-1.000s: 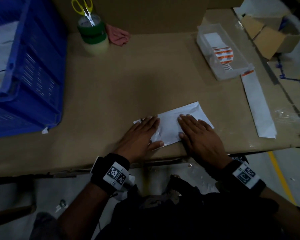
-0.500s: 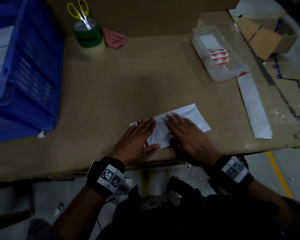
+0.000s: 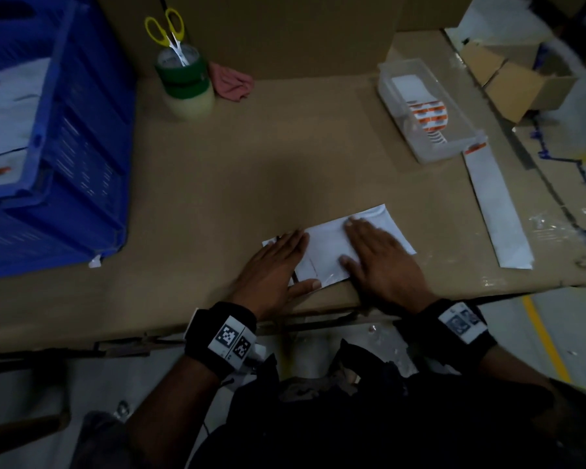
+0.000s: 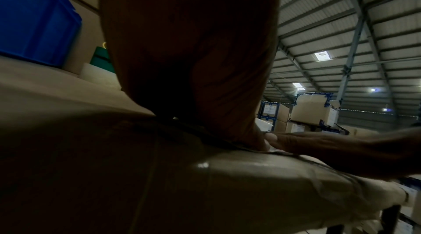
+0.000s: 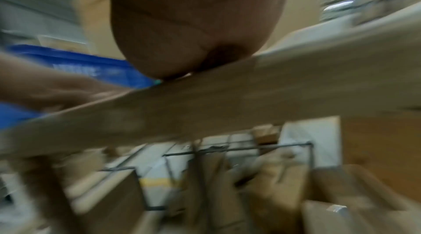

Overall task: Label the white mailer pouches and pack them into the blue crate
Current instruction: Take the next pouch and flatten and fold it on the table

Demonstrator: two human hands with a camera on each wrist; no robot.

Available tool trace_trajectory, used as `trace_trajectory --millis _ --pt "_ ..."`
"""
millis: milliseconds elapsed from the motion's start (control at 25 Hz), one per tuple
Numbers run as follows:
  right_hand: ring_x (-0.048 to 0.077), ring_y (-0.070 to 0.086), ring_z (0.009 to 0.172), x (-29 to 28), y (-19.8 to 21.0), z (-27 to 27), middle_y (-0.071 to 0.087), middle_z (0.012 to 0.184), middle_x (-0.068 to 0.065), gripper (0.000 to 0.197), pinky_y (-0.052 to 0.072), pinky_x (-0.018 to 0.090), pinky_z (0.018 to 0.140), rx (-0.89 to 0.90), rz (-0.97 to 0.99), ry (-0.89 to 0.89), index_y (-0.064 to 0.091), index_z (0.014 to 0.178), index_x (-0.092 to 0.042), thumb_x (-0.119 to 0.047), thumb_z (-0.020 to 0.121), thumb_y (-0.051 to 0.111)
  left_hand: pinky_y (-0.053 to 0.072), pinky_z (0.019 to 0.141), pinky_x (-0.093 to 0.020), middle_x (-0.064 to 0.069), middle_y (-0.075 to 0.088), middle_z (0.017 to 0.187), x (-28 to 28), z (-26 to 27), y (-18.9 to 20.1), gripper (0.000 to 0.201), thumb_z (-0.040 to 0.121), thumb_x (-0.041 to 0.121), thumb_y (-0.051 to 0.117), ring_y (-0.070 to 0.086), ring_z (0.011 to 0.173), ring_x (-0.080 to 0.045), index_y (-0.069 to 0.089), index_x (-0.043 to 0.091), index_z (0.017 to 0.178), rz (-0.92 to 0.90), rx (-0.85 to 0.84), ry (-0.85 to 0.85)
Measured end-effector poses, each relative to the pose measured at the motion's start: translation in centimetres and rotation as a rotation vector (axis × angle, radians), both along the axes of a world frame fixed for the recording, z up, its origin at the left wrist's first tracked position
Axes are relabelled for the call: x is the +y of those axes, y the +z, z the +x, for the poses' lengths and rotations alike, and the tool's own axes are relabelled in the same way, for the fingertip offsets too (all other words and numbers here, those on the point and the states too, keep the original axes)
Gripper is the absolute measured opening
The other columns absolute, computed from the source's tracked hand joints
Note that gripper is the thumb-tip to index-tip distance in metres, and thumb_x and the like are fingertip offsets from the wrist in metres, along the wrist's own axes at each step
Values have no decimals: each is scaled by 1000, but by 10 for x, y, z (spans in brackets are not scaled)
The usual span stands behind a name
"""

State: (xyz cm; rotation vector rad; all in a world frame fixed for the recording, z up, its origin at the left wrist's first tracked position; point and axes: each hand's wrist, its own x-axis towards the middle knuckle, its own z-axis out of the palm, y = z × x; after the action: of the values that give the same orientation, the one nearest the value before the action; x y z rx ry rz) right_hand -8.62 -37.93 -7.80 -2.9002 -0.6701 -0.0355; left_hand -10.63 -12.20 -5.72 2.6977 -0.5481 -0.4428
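Note:
A white mailer pouch lies flat near the front edge of the cardboard-covered table. My left hand presses flat on its left end, fingers straight. My right hand lies flat on its right half, fingers straight. The blue crate stands at the table's left with white pouches inside. In the left wrist view my left hand fills the top and the right hand's fingers reach in from the right. The right wrist view is blurred; my right hand rests on the table edge.
A clear tray holding a roll of orange-striped labels sits at the back right. A long white strip lies beside it. Stacked tape rolls with yellow scissors and a pink cloth stand at the back. Cardboard boxes sit to the far right.
My right hand slid left over the pouch, then back to the right. My left hand stayed pressed on the left end.

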Motion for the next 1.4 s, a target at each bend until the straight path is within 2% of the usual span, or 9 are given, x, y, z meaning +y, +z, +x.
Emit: trace_trajectory --millis 120,360,480,640,840,920,1080,1240,1400 --pt "25 28 155 -16 12 7 30 166 11 74 22 41 123 -12 -63 -108 28 161 -9 -57 105 22 -1 125 -28 2 -4 170 0 -1 4 90 97 67 40 -2 156 -11 0 20 163 0 2 3" --pt "20 22 157 31 6 -4 25 168 4 69 18 42 127 76 -9 99 25 163 -16 -56 106 25 9 126 -33 2 4 170 3 -1 -3 110 79 89 21 6 156 -12 6 19 163 3 -20 36" --pt "19 15 158 25 17 0 20 170 3 81 15 41 127 111 -25 -8 20 164 -17 -67 101 22 6 126 -32 2 -1 170 6 -5 1 116 75 91 22 1 156 -11 0 17 163 -6 5 54" --pt "22 12 159 54 15 -16 18 171 2 66 19 50 125 37 -98 124 22 164 -20 -53 107 15 1 125 -28 -4 -4 170 13 -6 5 127 73 94 35 1 157 -16 -6 12 161 -76 40 49" --pt "22 12 159 16 21 -45 14 172 0 58 15 47 126 16 -144 163 26 162 -33 -53 110 17 1 125 -29 0 -8 170 11 -7 11 113 86 78 48 -4 156 -12 -9 16 162 -21 34 40" --pt "20 21 157 14 31 -44 24 170 -1 56 21 46 124 25 -71 140 35 159 -30 -51 110 18 2 126 -34 2 -11 170 12 -4 8 110 86 79 46 -7 156 -11 -10 22 161 0 30 15" --pt "21 22 157 39 22 -16 25 169 3 69 23 44 124 103 -44 97 25 163 -18 -55 106 13 2 125 -36 0 -9 170 11 -2 10 109 85 81 45 -6 156 -14 -5 22 163 49 45 -6" --pt "28 24 156 5 27 5 28 167 12 78 24 46 122 128 -14 -173 28 162 -13 -58 101 7 0 124 -35 1 -12 170 12 -3 10 111 85 81 46 -8 156 -13 -6 21 162 63 59 -7" --pt "27 18 157 20 35 1 22 170 9 68 21 49 124 87 -69 -8 24 163 -20 -53 106 11 1 123 -31 -3 -4 170 3 -3 22 92 98 64 42 -2 156 -17 -1 15 162 -33 41 24"
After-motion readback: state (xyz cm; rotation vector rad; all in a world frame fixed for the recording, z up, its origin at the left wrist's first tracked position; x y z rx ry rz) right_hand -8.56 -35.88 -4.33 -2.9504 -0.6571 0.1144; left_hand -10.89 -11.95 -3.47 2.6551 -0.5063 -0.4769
